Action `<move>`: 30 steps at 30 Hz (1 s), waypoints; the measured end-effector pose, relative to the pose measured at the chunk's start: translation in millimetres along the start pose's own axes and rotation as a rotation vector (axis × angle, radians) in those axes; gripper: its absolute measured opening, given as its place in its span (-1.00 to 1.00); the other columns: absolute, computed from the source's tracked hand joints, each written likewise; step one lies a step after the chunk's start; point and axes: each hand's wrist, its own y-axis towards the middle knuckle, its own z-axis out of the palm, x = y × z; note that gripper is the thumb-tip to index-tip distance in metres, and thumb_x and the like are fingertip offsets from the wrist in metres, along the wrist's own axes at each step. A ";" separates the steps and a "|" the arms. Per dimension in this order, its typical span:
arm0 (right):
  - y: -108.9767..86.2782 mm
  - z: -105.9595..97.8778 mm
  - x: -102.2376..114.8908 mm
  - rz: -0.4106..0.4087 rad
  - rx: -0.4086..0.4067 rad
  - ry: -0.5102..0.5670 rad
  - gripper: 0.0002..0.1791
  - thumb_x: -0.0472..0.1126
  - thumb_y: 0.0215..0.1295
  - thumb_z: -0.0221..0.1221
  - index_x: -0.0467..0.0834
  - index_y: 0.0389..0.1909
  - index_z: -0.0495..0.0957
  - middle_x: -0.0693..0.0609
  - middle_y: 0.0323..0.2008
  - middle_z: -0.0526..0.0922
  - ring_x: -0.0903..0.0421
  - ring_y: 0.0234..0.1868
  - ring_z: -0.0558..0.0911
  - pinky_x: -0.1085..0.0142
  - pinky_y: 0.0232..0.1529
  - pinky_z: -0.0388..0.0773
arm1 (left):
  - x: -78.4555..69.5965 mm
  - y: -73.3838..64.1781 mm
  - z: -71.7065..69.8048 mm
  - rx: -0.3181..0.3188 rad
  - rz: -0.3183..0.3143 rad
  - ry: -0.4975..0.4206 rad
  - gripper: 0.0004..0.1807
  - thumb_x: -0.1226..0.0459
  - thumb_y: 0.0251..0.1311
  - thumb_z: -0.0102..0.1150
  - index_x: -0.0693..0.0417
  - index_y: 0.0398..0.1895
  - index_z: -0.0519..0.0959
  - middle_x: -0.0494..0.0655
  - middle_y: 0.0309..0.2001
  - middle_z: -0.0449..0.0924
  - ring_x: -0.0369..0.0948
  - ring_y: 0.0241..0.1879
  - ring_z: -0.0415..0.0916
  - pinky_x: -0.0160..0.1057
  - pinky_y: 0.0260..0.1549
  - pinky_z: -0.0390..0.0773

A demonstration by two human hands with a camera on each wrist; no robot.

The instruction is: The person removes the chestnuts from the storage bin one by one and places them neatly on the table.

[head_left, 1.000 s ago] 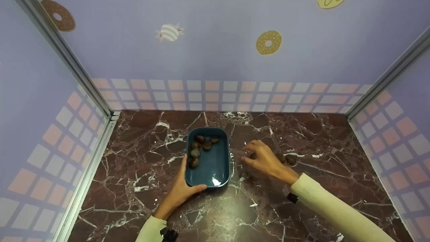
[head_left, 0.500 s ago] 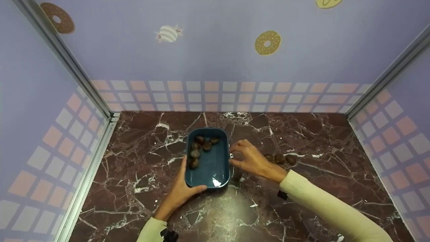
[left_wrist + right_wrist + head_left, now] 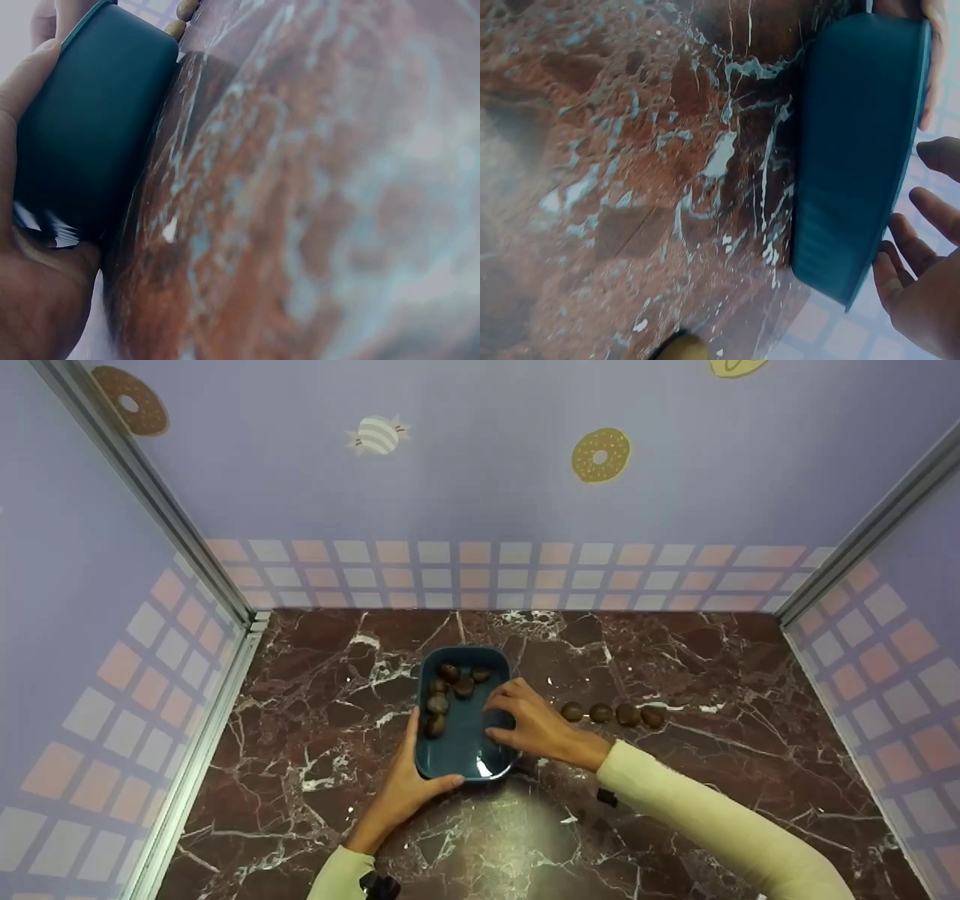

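A dark teal rectangular container (image 3: 461, 742) with rounded corners stands on the marble-patterned surface. Several brown chestnuts (image 3: 463, 687) lie in its far and left part. My left hand (image 3: 405, 784) grips its near left corner, fingers along the left side and thumb at the near rim. In the left wrist view this thumb side lies against the container wall (image 3: 97, 105). My right hand (image 3: 536, 726) hangs over the container's right rim, thumb and fingers parted, with nothing visible between them. The right wrist view has these fingers (image 3: 907, 238) overlapping the rim.
To the right of the container, several more chestnuts (image 3: 601, 712) form a row on the marble-patterned surface (image 3: 675, 787). Purple walls with pink and white squares (image 3: 514, 577) enclose the back and both sides, with metal rails (image 3: 191, 769) along the corners.
My right hand has moved left, from over the row of chestnuts to over the container, uncovering the row. The left hand and the container have stayed in place.
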 end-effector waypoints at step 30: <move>43.8 47.1 27.9 0.013 0.170 -0.092 -0.57 -0.05 0.39 0.51 -0.16 0.17 0.77 -0.09 0.11 0.72 -0.08 0.14 0.62 0.01 0.24 0.59 | -1.0 -0.5 -0.4 0.013 0.016 -0.026 0.49 0.20 0.13 0.74 0.01 0.86 -0.27 0.21 0.79 -0.14 0.23 0.71 0.01 0.37 0.56 0.16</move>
